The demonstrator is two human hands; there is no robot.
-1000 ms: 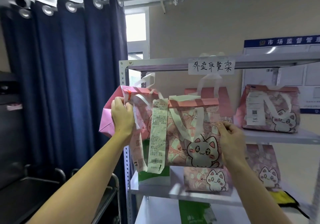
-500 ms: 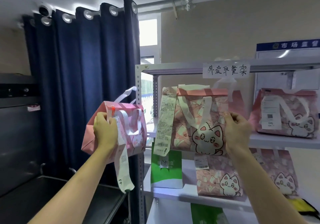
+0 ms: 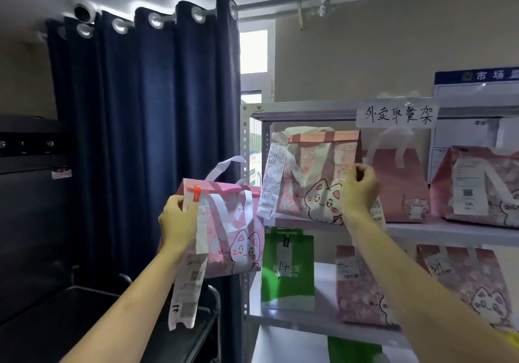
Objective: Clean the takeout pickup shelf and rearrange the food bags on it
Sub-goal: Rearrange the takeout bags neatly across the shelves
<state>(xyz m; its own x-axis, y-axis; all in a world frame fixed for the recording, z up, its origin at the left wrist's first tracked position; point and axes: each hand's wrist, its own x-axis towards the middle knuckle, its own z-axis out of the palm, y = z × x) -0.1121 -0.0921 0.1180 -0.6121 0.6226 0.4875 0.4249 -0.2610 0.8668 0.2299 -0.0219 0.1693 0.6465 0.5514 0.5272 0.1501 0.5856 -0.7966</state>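
Nearest, left of the shelf (image 3: 323, 109) and clear of its frame, the left hand (image 3: 178, 222) holds a pink cat bag (image 3: 233, 233) in the air, fingers curled round its top corner beside an orange clip. A long receipt (image 3: 186, 286) dangles from that bag, below the hand. Further in, the right hand (image 3: 358, 191) pinches the right edge of a second cat bag (image 3: 314, 177), which rests on the shelf's upper board at its left end. The fingers are closed on the fabric. Deeper right on that board stand a plain pink bag (image 3: 398, 182) and another cat bag (image 3: 477, 185). A green bag (image 3: 286, 267) sits one board down.

Risks, as I judge them: the corner grip lets the lifted bag tilt and spill. The loose receipt could snag on the shelf post and tear. Dragging the shelved bag by one edge could topple it.
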